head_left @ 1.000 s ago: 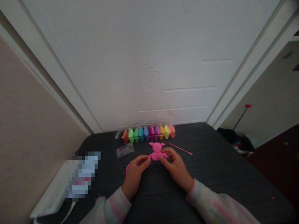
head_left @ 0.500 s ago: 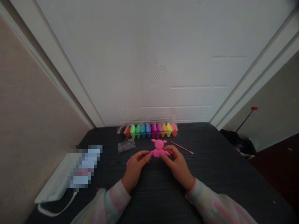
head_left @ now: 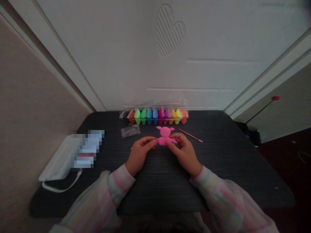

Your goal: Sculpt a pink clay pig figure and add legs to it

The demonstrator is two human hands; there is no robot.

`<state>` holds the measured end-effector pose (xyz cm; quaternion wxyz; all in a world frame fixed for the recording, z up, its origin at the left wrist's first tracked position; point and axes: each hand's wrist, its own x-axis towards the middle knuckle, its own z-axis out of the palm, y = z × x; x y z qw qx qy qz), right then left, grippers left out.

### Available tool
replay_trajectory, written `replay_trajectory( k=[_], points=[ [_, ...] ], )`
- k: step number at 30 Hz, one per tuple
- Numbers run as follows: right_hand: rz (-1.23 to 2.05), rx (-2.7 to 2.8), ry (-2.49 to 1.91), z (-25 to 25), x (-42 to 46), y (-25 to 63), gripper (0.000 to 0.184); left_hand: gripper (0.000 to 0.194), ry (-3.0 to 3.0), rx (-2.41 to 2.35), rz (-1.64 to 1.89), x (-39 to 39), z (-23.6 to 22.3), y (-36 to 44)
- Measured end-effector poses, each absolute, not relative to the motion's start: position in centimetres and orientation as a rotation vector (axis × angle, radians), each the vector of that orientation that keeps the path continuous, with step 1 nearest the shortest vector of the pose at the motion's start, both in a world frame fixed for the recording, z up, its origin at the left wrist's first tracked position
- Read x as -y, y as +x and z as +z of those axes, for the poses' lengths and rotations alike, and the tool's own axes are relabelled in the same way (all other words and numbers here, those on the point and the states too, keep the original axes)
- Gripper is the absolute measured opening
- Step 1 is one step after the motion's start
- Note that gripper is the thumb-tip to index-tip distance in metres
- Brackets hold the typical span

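Observation:
A pink clay figure (head_left: 165, 135) with a round head and two small ears lies on the dark table (head_left: 218, 155). My left hand (head_left: 139, 153) pinches its left side with curled fingers. My right hand (head_left: 185, 152) pinches its right side, thumb and fingertips pressed on the clay. A bit of pink shows under my left hand at its left edge; I cannot make out what it is.
A row of coloured clay packs (head_left: 157, 116) lies along the table's far edge against a white door. A small clear bag (head_left: 130, 131) sits left of the figure, a thin pink tool (head_left: 190, 135) right of it. A white pouch with a strap (head_left: 63, 161) is at far left.
The view has tilted down, so the table and hands sit higher in frame. Both hands stay on the pink figure with little change in grip.

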<state>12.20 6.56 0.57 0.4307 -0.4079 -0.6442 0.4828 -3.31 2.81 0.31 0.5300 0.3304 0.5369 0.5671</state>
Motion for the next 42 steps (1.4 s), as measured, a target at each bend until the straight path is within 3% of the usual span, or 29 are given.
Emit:
replay_trajectory(
  k=[13, 20, 26, 35, 42],
  points=[
    [1.064, 1.747, -1.034, 0.8, -6.3, 12.5, 0.017, 0.013, 0.754, -1.267, 1.39, -2.8, 0.0, -3.1],
    [1.104, 1.723, -1.023, 0.6, -6.1, 12.3, 0.018, 0.025, 0.691, -1.13, 1.38, -2.6, 0.9, -2.7],
    [1.15, 1.753, -0.948, 0.7, -6.2, 12.3, 0.021, 0.021, 0.686, -1.126, 1.336, -2.6, 0.6, -2.8],
    [0.748, 2.005, -0.959, 2.1, -6.5, 13.3, 0.015, 0.022, 0.618, -1.065, 1.435, -2.6, 1.2, -2.7],
    [0.961, 1.863, -0.92, 1.7, -6.3, 13.2, 0.02, 0.029, 0.694, -1.045, 1.398, -2.3, 1.3, -2.8]
  ],
)
